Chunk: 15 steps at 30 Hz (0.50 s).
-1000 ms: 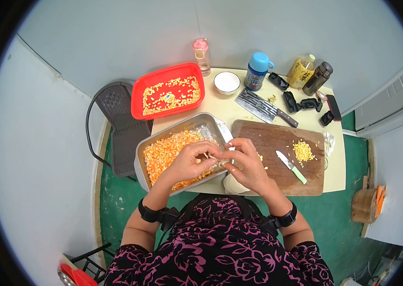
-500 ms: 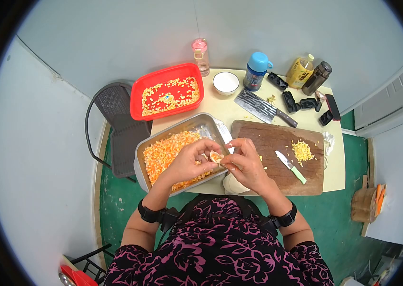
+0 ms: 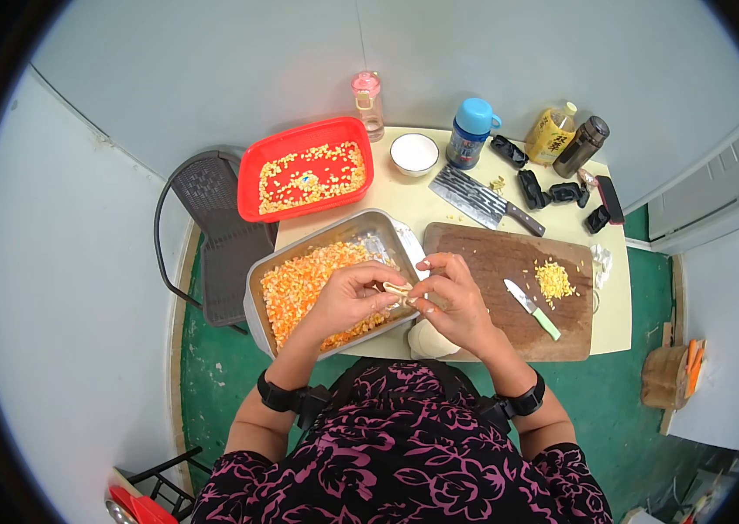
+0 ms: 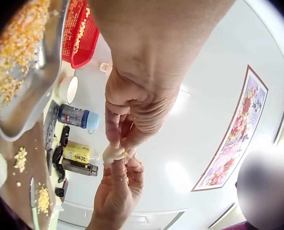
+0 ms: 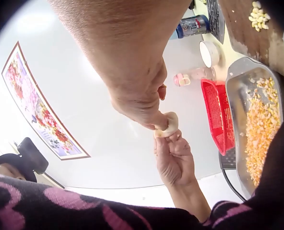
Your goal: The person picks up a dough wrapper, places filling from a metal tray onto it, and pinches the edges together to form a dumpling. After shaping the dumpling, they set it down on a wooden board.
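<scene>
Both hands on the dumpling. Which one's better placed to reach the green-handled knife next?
Right, probably. The right hand sits over the cutting board, nearer the knife; the left hand is over the metal tray, farther off, and could hold the dumpling alone.

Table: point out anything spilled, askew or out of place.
Loose yellow bits lie on the table beside the cleaver, away from the pile on the cutting board. The metal tray juts past the table's edge. The pinched dumpling looks intact.
</scene>
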### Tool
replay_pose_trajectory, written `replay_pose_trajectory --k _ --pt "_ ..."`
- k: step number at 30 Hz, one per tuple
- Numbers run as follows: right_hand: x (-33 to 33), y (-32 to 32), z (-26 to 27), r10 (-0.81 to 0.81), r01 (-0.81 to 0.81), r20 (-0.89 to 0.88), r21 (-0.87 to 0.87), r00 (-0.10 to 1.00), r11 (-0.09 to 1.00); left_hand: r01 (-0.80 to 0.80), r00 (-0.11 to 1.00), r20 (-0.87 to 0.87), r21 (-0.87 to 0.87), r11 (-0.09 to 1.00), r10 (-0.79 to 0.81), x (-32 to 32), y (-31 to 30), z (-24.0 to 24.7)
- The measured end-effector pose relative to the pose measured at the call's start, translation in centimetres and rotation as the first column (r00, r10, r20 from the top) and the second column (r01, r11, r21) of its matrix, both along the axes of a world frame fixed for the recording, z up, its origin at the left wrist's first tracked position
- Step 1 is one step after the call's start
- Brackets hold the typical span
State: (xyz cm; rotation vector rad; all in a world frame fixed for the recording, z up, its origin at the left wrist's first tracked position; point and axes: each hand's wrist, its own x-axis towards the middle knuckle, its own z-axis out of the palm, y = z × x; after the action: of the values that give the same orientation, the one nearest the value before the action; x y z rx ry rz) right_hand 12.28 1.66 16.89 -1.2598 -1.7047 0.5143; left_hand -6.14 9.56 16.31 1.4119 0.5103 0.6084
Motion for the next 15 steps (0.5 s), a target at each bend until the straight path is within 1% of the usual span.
replay_pose_trajectory --k 3,6,7,9,10,13,15 --pt "0.05 0.06 -0.03 -0.003 0.003 -0.001 0.001 1.0 1.0 -0.023 1.0 0.01 0.01 1.0 0.023 0.18 -0.12 0.14" --pt "0.08 0.06 -0.05 -0.002 0.002 -0.004 0.004 1.0 1.0 -0.018 1.0 -0.023 -0.033 0.999 0.017 0.14 -0.19 0.2" --pt "0.08 0.06 -0.04 -0.001 0.001 -0.004 0.005 1.0 1.0 -0.019 1.0 0.01 -0.063 0.998 0.02 0.18 -0.26 0.14" --pt "-0.09 -0.03 0.02 -0.027 0.022 -0.076 -0.056 0.997 0.998 -0.017 0.997 0.076 -0.124 0.992 0.027 0.3 -0.42 -0.15" --pt "-0.18 -0.09 0.07 -0.041 0.031 -0.112 -0.088 0.993 0.996 -0.022 0.997 0.068 -0.117 0.993 0.03 0.33 -0.4 -0.25" --pt "-0.37 -0.32 0.58 -0.06 0.047 -0.108 -0.116 0.992 0.992 -0.036 0.998 0.046 -0.1 0.994 0.041 0.32 -0.41 -0.56" --pt "-0.23 -0.34 0.57 -0.028 0.026 -0.015 -0.077 0.999 0.997 -0.047 0.998 0.038 -0.093 0.995 0.05 0.34 -0.51 -0.69"
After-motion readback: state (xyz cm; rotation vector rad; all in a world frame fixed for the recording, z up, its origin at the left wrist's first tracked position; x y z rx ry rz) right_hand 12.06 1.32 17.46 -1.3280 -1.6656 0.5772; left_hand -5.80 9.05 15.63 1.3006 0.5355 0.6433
